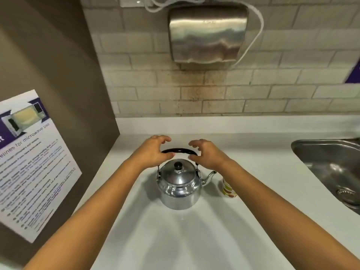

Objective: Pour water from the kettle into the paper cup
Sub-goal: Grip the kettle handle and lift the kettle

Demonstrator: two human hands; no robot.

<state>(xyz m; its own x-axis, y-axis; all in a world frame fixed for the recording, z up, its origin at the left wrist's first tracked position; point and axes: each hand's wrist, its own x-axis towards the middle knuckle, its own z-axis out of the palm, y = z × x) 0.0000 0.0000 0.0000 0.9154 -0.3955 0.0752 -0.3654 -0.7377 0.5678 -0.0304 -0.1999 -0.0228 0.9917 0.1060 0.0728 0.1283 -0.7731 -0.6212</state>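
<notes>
Pouring not yet begun: the steel kettle (178, 187) stands upright on the white tabletop (194, 240), spout toward the patterned paper cup (228, 189) just beside it, while left hand (153, 152) and right hand (207, 154), fingers curled but unclosed, flank its black handle (179, 151).

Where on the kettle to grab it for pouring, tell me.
Take the black handle, closing on it from above. It arches upright over the lid, and both hands hover open at its ends. The spout points right toward the cup, so the left hand tips it clear.
</notes>
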